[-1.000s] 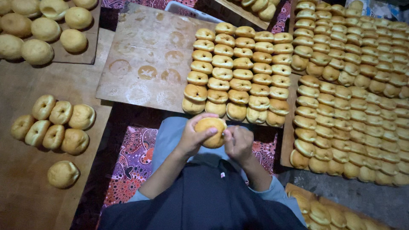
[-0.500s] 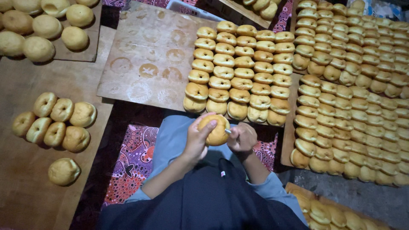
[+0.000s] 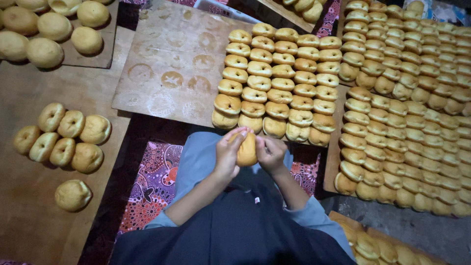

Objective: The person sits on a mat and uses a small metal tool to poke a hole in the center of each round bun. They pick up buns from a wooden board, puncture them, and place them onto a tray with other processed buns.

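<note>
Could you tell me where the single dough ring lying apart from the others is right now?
In the head view, the lone dough ring sits low on the left wooden board, just below the cluster of six rings.

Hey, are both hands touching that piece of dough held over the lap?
Touching. The head view shows the left hand and the right hand pressed against opposite sides of the dough piece, with fingers wrapped onto it and no gap visible.

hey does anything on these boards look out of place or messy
Mostly tidy. One round bun sits alone on the left wooden board, apart from the cluster of six above it. The middle board shows pale ring marks where its left half is bare. Both hands hold one bun.
</note>
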